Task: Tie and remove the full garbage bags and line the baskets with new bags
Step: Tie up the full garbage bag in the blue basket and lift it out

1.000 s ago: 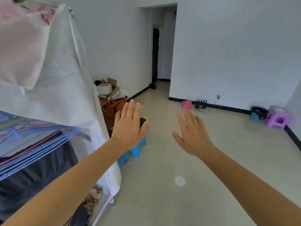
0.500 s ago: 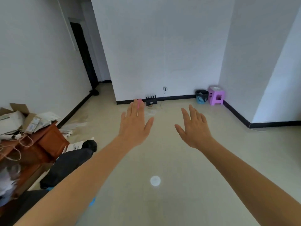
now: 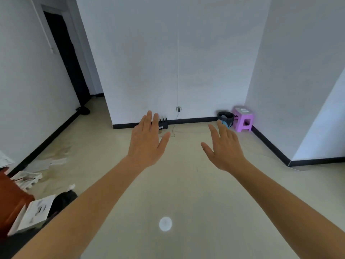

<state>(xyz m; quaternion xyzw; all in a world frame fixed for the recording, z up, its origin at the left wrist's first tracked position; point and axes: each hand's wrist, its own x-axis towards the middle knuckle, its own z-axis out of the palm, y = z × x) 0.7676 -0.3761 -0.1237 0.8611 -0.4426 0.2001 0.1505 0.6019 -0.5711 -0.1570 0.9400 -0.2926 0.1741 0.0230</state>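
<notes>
A small blue basket lined with a black garbage bag stands on the floor against the far wall, beside a purple stool. My left hand and my right hand are stretched out in front of me at mid-frame, palms down, fingers straight and spread, holding nothing. Both hands are well short of the basket; the right hand's fingertips overlap its lower left edge in the picture.
A purple plastic stool sits in the far right corner. A black router and its cable lie by the wall socket. An orange-brown cabinet, scattered papers and a dark item crowd the left. A dark doorway opens at the far left.
The view has swung right and moved forward: the covered rack and blue stool left the frame, and the basket and purple stool are larger and nearer the centre. Both hands stay outstretched and flat.
</notes>
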